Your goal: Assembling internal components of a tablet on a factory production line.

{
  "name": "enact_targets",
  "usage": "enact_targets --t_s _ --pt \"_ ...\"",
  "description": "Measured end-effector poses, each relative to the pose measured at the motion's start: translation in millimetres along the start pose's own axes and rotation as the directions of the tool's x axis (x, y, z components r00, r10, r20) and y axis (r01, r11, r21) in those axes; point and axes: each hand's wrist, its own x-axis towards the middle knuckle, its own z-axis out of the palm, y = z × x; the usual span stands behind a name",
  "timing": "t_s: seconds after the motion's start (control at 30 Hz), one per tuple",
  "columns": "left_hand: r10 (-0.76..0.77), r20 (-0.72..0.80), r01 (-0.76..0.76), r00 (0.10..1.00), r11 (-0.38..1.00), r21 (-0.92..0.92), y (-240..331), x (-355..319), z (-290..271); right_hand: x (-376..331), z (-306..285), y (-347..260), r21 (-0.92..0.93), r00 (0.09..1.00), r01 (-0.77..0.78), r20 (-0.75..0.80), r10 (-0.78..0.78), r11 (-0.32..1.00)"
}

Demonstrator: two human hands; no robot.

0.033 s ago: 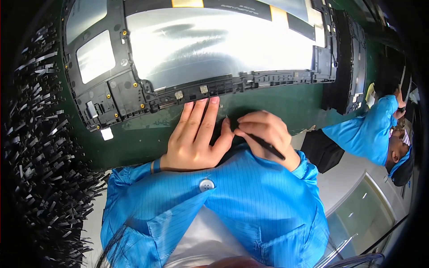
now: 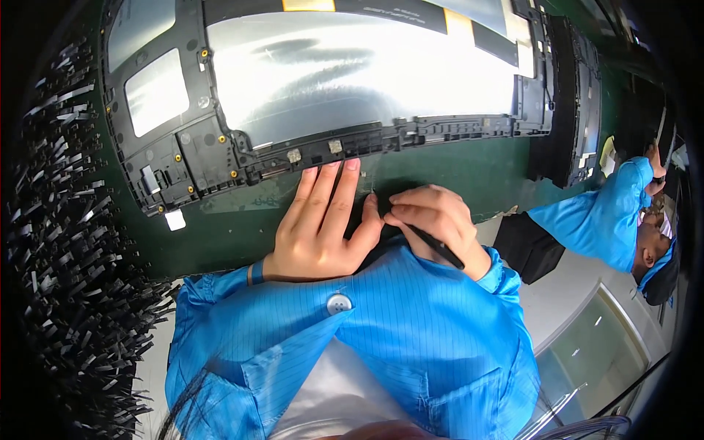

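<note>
A large black plastic frame around a shiny metal sheet lies across the green work surface. Two small silvery squares sit on its near rail. My left hand is open, palm down with fingers stretched out. Its fingertips touch the frame's near edge, and the thumb points away to the side. Just right of that thumb, my right hand is closed in a pen-like grip on a slim black tool, tweezer-like in outline. The tool's tip is hidden by my fingers.
A dense heap of short black and shiny strips fills the left side. To the right of the frame stands a stack of similar black frames. Beyond it, a person in a blue coat reaches over the green work surface.
The right hand and the black tool have tilted and shifted very slightly, the tool's rear end moving a little left and nearer to me. The left hand and the frame stay put.
</note>
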Motion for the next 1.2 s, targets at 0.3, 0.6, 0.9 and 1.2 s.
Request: enact_targets --t_s 0.3,0.6,0.9,1.2 --pt "-0.001 0.027 0.003 1.000 0.998 -0.059 2.3 -1.1 -1.3 37.8 -61.8 -12.2 0.328 0.945 -0.050 -0.289 0.151 0.943" --pt "0.019 0.022 -0.017 1.000 0.996 -0.090 -0.2 -1.1 -1.2 87.9 -100.9 0.2 0.330 0.977 -0.149 -0.095 0.189 0.932" --pt "0.017 0.022 -0.015 1.000 0.996 -0.089 -0.8 -1.5 -0.4 91.8 -103.5 -1.4 0.297 0.977 -0.174 -0.069 0.203 0.939" --pt "0.018 0.017 -0.016 1.000 0.995 -0.102 -1.2 -0.7 -1.6 91.7 -101.8 -6.7 0.265 0.975 -0.182 -0.073 0.208 0.947"
